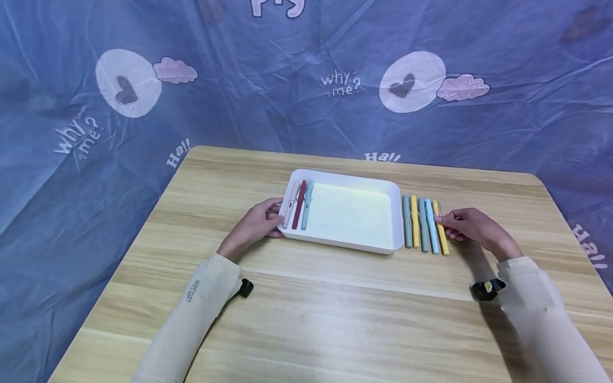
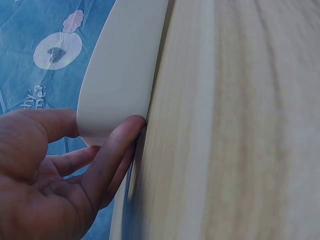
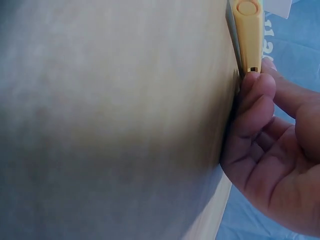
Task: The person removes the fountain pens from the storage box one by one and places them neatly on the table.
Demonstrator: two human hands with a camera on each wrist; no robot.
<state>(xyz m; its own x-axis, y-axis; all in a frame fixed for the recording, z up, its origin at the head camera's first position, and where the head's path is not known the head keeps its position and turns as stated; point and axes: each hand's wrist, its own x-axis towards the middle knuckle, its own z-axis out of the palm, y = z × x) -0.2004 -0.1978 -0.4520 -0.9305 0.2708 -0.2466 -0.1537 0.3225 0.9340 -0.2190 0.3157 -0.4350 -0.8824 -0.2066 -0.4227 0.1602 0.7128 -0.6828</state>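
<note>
A white tray (image 1: pixel 349 243) lies on the table, with a pink pen (image 1: pixel 290 206), a red pen (image 1: pixel 299 205) and a pale teal pen (image 1: pixel 308 205) side by side at its left end. My left hand (image 1: pixel 256 222) grips the tray's left end; in the left wrist view the thumb and fingers press around its corner wall (image 2: pixel 120 65). Right of the tray stretches a row of several pens, among them a light blue pen (image 1: pixel 431 226). At the row's right end, my right hand (image 1: pixel 471 226) pinches a yellow pen (image 1: pixel 443 236), whose end (image 3: pixel 248 37) shows above the fingertips in the right wrist view.
The wooden table (image 1: pixel 335 319) has rounded far corners. Behind it hangs a blue printed cloth (image 1: pixel 287 96). A black device (image 1: pixel 487 290) sits at the right wrist, and another black piece (image 1: pixel 246 288) at the left.
</note>
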